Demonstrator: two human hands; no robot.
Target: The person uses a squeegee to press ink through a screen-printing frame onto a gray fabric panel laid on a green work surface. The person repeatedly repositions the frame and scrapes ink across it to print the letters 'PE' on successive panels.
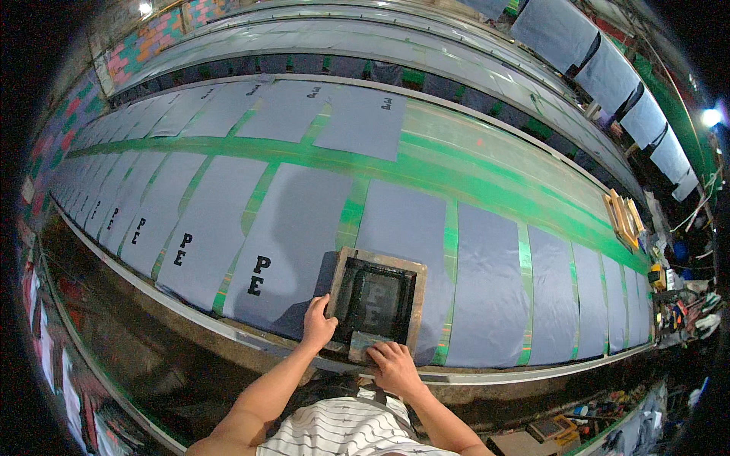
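A wooden screen-printing frame [417, 308] lies on a grey-blue fabric panel [401, 216] near the table's front edge. Its mesh is dark with ink and shows a lettered stencil. My left hand [319, 322] is closed on the frame's left side near the lower corner. At the frame's near end, my right hand [393, 363] has its fingers wrapped over a squeegee [365, 346], which rests inside the frame. Just left of the frame, a panel [304, 220] carries dark printed letters, with my shadow falling across it.
More fabric panels run in two rows along a long green-surfaced table [487, 163]; those at left bear dark prints. Wooden frames [623, 219] stand at the right, near cluttered tools and containers [684, 300]. Cloth panels [601, 72] hang at upper right. Parallel tables [304, 42] stretch behind.
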